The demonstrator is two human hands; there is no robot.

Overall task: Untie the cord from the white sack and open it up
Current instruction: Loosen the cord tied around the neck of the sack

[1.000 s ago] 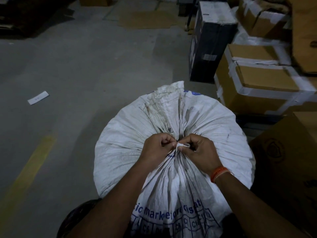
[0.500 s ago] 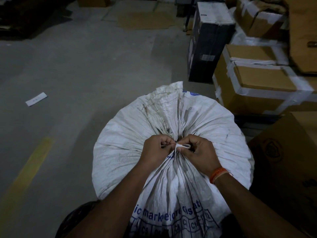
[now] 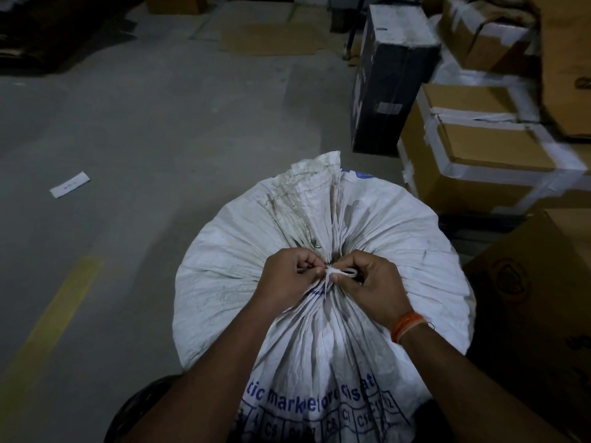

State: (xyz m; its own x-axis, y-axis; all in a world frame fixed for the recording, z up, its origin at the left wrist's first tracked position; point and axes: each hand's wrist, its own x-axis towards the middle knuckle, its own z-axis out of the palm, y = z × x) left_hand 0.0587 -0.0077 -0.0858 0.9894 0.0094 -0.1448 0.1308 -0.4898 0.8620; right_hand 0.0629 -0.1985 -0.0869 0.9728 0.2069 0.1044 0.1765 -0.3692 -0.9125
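A grey concrete floor (image 3: 153, 129) carries the bulging white woven plastic sack (image 3: 399, 251) (blue print on its near side), which stands in the middle, its neck gathered tight at the top. Tape-bound brown cardboard boxes (image 3: 479, 155) stack just beside it on the right. At the neck, the left hand (image 3: 287, 276) and right hand (image 3: 367, 282) each pinch the thin white cord (image 3: 342, 272), fingers curled tight, a small loop showing in the right grip.
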